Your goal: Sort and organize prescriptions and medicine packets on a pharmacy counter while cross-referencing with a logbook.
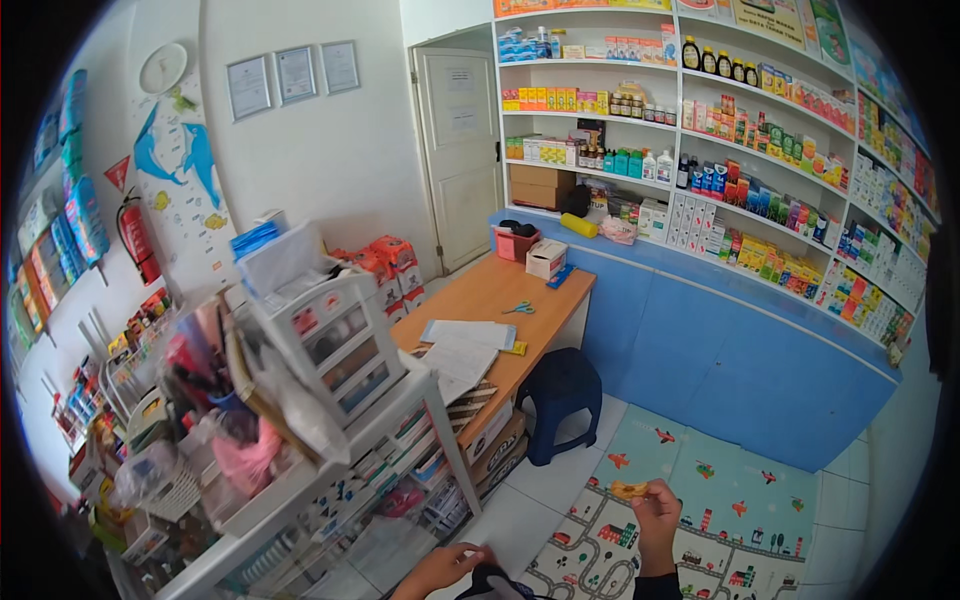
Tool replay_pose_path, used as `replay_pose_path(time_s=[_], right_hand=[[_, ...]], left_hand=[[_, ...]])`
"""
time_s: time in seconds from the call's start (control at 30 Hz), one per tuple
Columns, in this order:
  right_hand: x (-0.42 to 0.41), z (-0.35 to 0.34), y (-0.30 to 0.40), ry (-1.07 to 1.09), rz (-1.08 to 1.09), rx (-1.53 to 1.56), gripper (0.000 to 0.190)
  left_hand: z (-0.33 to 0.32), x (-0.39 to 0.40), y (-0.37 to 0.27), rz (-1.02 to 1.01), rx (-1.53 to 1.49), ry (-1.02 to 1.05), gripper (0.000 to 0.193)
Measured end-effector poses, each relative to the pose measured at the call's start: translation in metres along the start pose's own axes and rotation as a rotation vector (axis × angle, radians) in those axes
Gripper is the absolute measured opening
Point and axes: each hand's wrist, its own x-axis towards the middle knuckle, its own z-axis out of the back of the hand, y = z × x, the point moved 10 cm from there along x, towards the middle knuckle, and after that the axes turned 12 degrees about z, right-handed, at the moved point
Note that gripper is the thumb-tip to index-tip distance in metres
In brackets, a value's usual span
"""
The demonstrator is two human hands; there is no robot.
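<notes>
Between the fingertips of my right hand point(658, 517) is a small golden-brown piece of food point(628, 490), perhaps a snack. It is held up above a play mat point(705, 439) printed with roads, cars and planes. My left hand point(441, 568) is low in the picture, beside the glass display case. Its fingers are bent near a dark cloth or bag point(495, 583) at the bottom edge. Whether they grip anything is not clear.
A white-framed glass case point(442, 427) stands at left, bearing a drawer unit point(349, 345) and baskets. Beyond it is a wooden desk point(480, 289) with papers point(461, 360) and scissors point(517, 307). A dark blue stool point(562, 397) stands beside blue cabinets point(675, 337) under medicine shelves point(589, 112).
</notes>
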Motion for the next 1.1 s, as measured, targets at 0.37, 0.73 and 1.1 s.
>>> replay_pose_path(time_s=[0.37,0.73,1.1], right_hand=[[0.187,-0.068,-0.119,0.012,0.031,0.034,0.014],[0.315,-0.163,-0.259,0.24,-0.114,0.229,0.016],[0.445,-0.222,-0.35,0.509,-0.124,0.371,0.016]], left_hand=[[0.078,0.264,-0.108,-0.192,-0.257,-0.07,0.035],[0.152,0.426,-0.132,-0.226,0.04,-0.724,0.042],[0.211,0.471,-0.076,0.523,0.185,-0.845,0.079]])
